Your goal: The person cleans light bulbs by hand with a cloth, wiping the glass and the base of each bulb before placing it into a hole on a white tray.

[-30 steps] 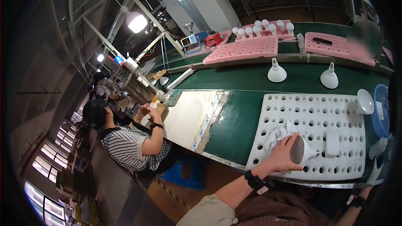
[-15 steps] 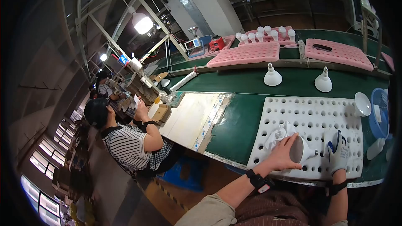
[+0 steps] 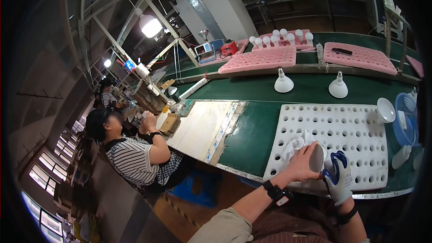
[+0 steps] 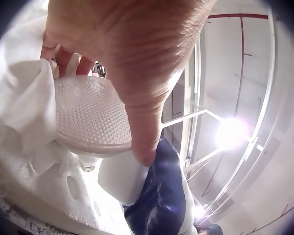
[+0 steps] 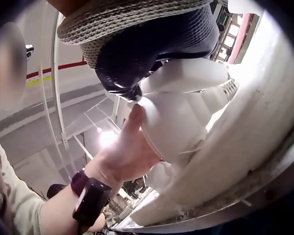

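Note:
My bare left hand (image 3: 300, 165) spans a white reflector bulb (image 3: 317, 158), thumb and fingers at the rim of its face. That face is dimpled and glassy in the left wrist view, with the screw base pointing away from the palm. My right hand (image 3: 338, 177), in a blue-and-white coated glove, grips a smooth white block (image 5: 186, 76) and brings it against the bulb's rim. A crumpled white cloth (image 3: 296, 142) lies beside the left fingers. Both hands are over a white foam tray (image 3: 375, 171) full of holes.
Two more reflector bulbs (image 3: 283, 83) stand base-up behind the tray; another bulb (image 3: 385, 110) sits at its right edge. A blue basket (image 3: 403, 130) and a white bottle (image 3: 401, 156) are farther right. Pink trays (image 3: 258, 60) line the back. Another person (image 3: 130, 153) works at left.
My right hand came in from the right edge, took the white block off the tray and moved left to the bulb. The left hand keeps its grip on the bulb.

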`<state>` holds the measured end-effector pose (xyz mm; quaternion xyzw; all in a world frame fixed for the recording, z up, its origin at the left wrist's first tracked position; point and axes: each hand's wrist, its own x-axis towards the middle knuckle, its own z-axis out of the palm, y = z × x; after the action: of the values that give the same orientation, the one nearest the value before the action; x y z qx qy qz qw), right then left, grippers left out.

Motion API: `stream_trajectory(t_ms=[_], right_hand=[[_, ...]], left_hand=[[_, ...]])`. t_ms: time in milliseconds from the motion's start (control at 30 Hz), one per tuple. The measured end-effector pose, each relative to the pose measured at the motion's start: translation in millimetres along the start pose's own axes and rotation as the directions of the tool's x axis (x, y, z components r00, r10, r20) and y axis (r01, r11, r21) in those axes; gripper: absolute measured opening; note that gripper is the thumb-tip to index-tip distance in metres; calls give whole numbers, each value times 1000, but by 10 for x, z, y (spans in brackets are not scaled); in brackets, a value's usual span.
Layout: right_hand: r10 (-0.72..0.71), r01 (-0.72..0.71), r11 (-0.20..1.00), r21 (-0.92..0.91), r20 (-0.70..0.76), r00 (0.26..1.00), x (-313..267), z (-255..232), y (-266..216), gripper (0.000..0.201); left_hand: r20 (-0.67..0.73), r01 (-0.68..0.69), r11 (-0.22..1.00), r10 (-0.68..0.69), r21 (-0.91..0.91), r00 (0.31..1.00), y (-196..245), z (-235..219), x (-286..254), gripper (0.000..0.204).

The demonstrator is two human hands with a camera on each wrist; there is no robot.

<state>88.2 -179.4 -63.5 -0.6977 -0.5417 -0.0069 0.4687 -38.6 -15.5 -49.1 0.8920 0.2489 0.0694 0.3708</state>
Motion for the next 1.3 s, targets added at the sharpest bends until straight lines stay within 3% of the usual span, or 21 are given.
stream_trajectory(t_ms=[67, 133, 200, 267, 300, 400, 433, 500, 533, 567, 600, 667, 733, 867, 933, 1067, 1133, 1200, 1233, 1300], right_hand=[[-30, 30, 999, -11, -13, 999, 27, 38, 27, 54], [92, -99, 980, 175, 52, 994, 23, 70, 141, 53], [81, -85, 986, 144, 37, 996, 53, 15, 222, 51], [105, -94, 991, -94, 122, 987, 75, -54, 403, 48], [90, -83, 991, -104, 64, 994, 77, -91, 408, 46], [7, -7, 1000, -26, 24, 1000, 152, -176, 8, 46], [0, -5, 997, 77, 68, 998, 96, -128, -98, 46], [-53, 60, 996, -61, 113, 992, 46, -6, -84, 50], [-23, 25, 1000, -14, 125, 992, 70, -52, -101, 52], [-46, 68, 989, -133, 163, 986, 67, -78, 7, 54], [63, -33, 984, -172, 170, 983, 22, -63, 140, 53], [144, -60, 927, -370, 201, 969, 22, -115, 249, 51], [162, -128, 966, -224, 143, 976, 74, -215, 201, 50], [-42, 38, 999, 36, 120, 992, 44, -96, -123, 47], [-94, 93, 996, 10, 72, 993, -3, -21, 1, 47], [145, -70, 935, -347, 195, 970, 17, -143, 291, 45], [120, -89, 969, -231, 122, 985, 8, -173, 298, 46], [21, -16, 998, -56, 102, 995, 44, -280, -1, 46], [-49, 51, 999, -17, 119, 992, 3, -232, -45, 47], [-33, 34, 999, -8, 87, 996, -75, -119, 23, 47]], left_hand=[[15, -1, 1000, 1, -2, 1000, 14, -23, -9, 121], [9, -10, 1000, 10, 11, 1000, 4, -13, -19, 121], [0, -22, 1000, 22, 22, 1000, 11, -4, -9, 121], [5, -5, 999, 5, 40, 1000, 37, -16, -18, 121], [4, -6, 999, 6, 38, 1000, 41, -17, -22, 121], [5, -22, 999, 22, 27, 1000, -5, 12, -52, 120], [-44, -40, 997, 43, 66, 998, -86, 26, -47, 119], [-71, -82, 994, 87, 76, 994, -77, 86, -16, 118], [-63, -96, 994, 100, 59, 993, -58, 25, -24, 117], [-72, -103, 992, 109, 79, 991, -36, 7, -43, 118], [-83, -105, 989, 113, 100, 990, -34, 8, -66, 119], [-70, -82, 992, 89, 98, 994, 51, -32, -111, 120], [-79, -104, 988, 114, 113, 990, 62, -28, -127, 121], [-66, -53, 993, 60, 101, 996, 136, -1, -170, 123], [-52, -28, 996, 32, 81, 998, 156, 1, -197, 126], [-94, -116, 985, 128, 128, 987, 163, 44, -236, 130], [-124, -174, 956, 208, 236, 970, 182, 76, -263, 128], [-125, -211, 944, 248, 255, 961, 196, 127, -278, 126], [-133, -252, 925, 298, 284, 945, 203, 134, -271, 125], [-111, -255, 943, 283, 215, 953, 167, 113, -283, 122]])
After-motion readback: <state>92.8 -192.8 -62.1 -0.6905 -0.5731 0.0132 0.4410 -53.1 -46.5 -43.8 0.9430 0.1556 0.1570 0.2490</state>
